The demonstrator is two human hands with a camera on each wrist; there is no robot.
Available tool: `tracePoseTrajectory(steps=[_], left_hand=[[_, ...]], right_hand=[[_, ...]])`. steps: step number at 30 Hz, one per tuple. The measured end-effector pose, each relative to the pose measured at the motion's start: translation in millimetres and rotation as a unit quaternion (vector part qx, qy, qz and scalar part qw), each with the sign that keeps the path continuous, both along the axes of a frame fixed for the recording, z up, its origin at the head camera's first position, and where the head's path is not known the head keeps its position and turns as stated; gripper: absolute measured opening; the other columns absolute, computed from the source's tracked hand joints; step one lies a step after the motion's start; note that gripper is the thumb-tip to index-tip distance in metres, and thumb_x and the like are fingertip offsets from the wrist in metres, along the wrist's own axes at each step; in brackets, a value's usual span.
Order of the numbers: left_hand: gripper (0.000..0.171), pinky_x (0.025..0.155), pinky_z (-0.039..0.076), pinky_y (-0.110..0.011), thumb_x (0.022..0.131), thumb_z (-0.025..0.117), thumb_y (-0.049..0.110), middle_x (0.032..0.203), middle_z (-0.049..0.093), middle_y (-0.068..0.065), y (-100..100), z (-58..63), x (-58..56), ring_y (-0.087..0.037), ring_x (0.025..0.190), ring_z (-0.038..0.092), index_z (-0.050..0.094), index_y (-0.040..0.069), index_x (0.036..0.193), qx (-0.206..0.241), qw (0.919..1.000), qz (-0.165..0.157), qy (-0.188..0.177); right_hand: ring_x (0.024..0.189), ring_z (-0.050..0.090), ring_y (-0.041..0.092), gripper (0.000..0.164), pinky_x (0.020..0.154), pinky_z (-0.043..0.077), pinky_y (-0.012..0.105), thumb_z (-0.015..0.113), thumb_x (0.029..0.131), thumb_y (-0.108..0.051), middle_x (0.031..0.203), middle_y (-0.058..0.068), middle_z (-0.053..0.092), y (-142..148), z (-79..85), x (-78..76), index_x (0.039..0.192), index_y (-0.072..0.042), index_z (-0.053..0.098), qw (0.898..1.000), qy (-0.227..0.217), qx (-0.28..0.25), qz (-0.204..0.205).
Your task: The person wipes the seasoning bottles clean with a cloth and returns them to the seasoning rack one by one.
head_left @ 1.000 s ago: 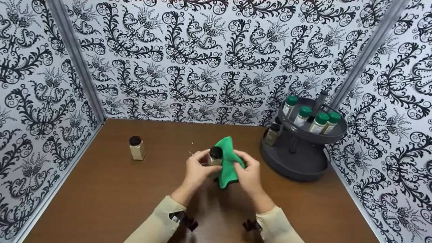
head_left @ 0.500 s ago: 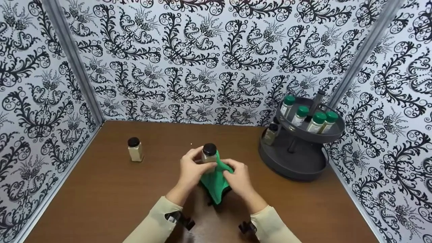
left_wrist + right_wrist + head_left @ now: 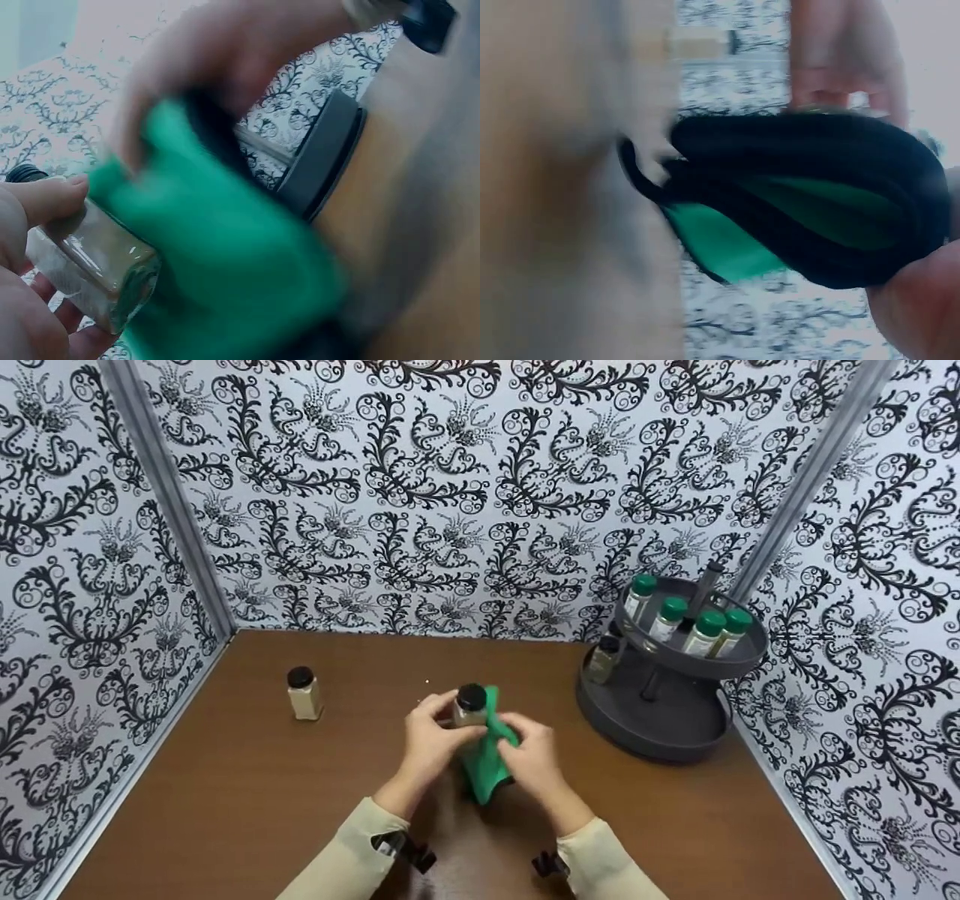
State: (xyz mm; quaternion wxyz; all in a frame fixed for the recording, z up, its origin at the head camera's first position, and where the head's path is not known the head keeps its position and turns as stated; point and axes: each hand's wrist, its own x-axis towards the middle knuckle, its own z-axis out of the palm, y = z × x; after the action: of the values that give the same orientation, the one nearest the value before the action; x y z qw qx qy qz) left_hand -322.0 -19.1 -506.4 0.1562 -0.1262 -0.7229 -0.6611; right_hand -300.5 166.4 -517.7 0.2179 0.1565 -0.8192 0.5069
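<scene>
My left hand [image 3: 433, 736] grips a clear square-sided spice jar [image 3: 97, 259] with a black lid [image 3: 472, 697], fingers and thumb round its sides. Pale contents show through the glass. In my right hand [image 3: 531, 746] a green cloth [image 3: 487, 765] with a black edge is pinched and bunched. The cloth lies along the jar's right side and its lower corner hangs down. In the right wrist view the black edging [image 3: 802, 150] folds into a loop, and my left hand shows behind it. Both wrist views are blurred.
A second black-lidded spice jar [image 3: 304, 695] stands on the brown table [image 3: 247, 795] at the left. On the right is a dark two-tier round rack [image 3: 652, 727]; several green-capped jars [image 3: 667, 619] sit on its upper tier, a dark-lidded jar [image 3: 603, 660] below. Patterned walls enclose the table.
Both hands have drawn slightly toward the body and left. The cloth has swung lower along the jar, then risen a little. The jar stays in my left hand.
</scene>
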Motion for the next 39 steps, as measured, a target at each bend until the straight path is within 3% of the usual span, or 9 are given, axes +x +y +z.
tracePoseTrajectory(steps=[5, 11, 14, 20, 25, 29, 33, 36, 39], left_hand=[[0.061, 0.085, 0.06, -0.028, 0.065, 0.1, 0.009, 0.103, 0.072, -0.009, -2.4, 4.1, 1.2, -0.017, 0.095, 0.07, 0.08, 0.009, 0.123, 0.009, 0.9999, 0.015, 0.003], [0.061, 0.086, 0.063, -0.029, 0.069, 0.1, 0.011, 0.107, 0.072, -0.011, 7.2, -3.6, 2.6, -0.019, 0.098, 0.072, 0.078, 0.008, 0.126, -0.008, 0.9997, -0.023, -0.004], [0.06, 0.086, 0.064, -0.033, 0.069, 0.099, 0.011, 0.105, 0.072, -0.013, 10.4, -5.3, 3.3, -0.022, 0.097, 0.074, 0.078, 0.008, 0.126, -0.01, 0.9993, -0.036, 0.001], [0.058, 0.084, 0.064, -0.031, 0.067, 0.1, 0.014, 0.103, 0.072, -0.011, 6.2, 0.6, 4.1, -0.02, 0.095, 0.073, 0.08, 0.011, 0.122, -0.007, 0.9998, -0.018, -0.003], [0.06, 0.084, 0.062, -0.028, 0.066, 0.1, 0.013, 0.105, 0.073, -0.009, 0.4, 5.7, 4.2, -0.017, 0.095, 0.072, 0.08, 0.012, 0.123, -0.003, 0.9999, -0.015, -0.007], [0.06, 0.085, 0.062, -0.029, 0.068, 0.099, 0.011, 0.105, 0.071, -0.009, 1.1, 4.3, 3.8, -0.018, 0.096, 0.073, 0.079, 0.01, 0.124, 0.006, 0.9996, -0.025, -0.014], [0.059, 0.086, 0.064, -0.033, 0.069, 0.099, 0.009, 0.105, 0.071, -0.011, 3.0, 3.2, 4.4, -0.022, 0.098, 0.073, 0.079, 0.009, 0.124, 0.004, 0.9992, -0.037, -0.015], [0.06, 0.086, 0.064, -0.034, 0.069, 0.1, 0.01, 0.106, 0.071, -0.012, 1.7, 4.7, 4.2, -0.024, 0.098, 0.074, 0.079, 0.011, 0.125, 0.0, 0.9991, -0.039, -0.018], [0.06, 0.085, 0.063, -0.032, 0.067, 0.1, 0.011, 0.105, 0.071, -0.012, -1.0, 6.6, 3.6, -0.023, 0.096, 0.074, 0.079, 0.011, 0.124, -0.002, 0.9995, -0.026, -0.019]], right_hand=[[0.094, 0.072, 0.012, 0.033, 0.08, 0.058, 0.024, 0.067, 0.087, 0.007, 0.108, 0.006, 0.081, 0.3, -5.5, -1.2, 0.112, -0.01, 0.081, 0.998, -0.065, 0.008, 0.022], [0.089, 0.072, 0.009, 0.036, 0.075, 0.058, 0.021, 0.065, 0.085, 0.016, 0.105, 0.016, 0.081, 10.9, 24.7, 15.2, 0.11, -0.003, 0.081, 0.994, 0.03, -0.11, 0.005], [0.086, 0.072, 0.01, 0.035, 0.072, 0.058, 0.021, 0.064, 0.086, 0.017, 0.105, 0.019, 0.08, 12.8, 34.5, 21.0, 0.112, 0.0, 0.08, 0.991, 0.066, -0.12, -0.002], [0.089, 0.072, 0.014, 0.036, 0.074, 0.058, 0.023, 0.065, 0.087, 0.01, 0.109, 0.01, 0.081, 10.3, 22.0, 10.8, 0.115, -0.008, 0.08, 1.0, -0.011, -0.013, -0.005], [0.087, 0.07, 0.013, 0.033, 0.075, 0.057, 0.026, 0.066, 0.088, 0.003, 0.109, 0.007, 0.08, 10.2, 8.5, 1.0, 0.114, -0.011, 0.08, 0.993, -0.089, 0.077, 0.028], [0.089, 0.071, 0.014, 0.037, 0.076, 0.057, 0.025, 0.064, 0.088, 0.007, 0.11, 0.008, 0.081, 9.3, 19.0, 7.9, 0.114, -0.011, 0.081, 0.997, -0.075, 0.004, 0.018], [0.093, 0.071, 0.012, 0.04, 0.077, 0.058, 0.021, 0.064, 0.087, 0.015, 0.111, 0.012, 0.08, 7.4, 37.6, 22.7, 0.117, -0.007, 0.08, 0.997, 0.003, -0.074, -0.003], [0.096, 0.072, 0.012, 0.038, 0.08, 0.059, 0.022, 0.066, 0.089, 0.014, 0.113, 0.014, 0.08, 5.3, 41.9, 27.6, 0.12, -0.004, 0.079, 0.996, 0.039, -0.085, 0.0], [0.096, 0.073, 0.013, 0.036, 0.08, 0.06, 0.024, 0.066, 0.09, 0.011, 0.114, 0.014, 0.079, 2.0, 35.2, 23.6, 0.12, -0.005, 0.078, 0.998, 0.007, -0.069, 0.012]])
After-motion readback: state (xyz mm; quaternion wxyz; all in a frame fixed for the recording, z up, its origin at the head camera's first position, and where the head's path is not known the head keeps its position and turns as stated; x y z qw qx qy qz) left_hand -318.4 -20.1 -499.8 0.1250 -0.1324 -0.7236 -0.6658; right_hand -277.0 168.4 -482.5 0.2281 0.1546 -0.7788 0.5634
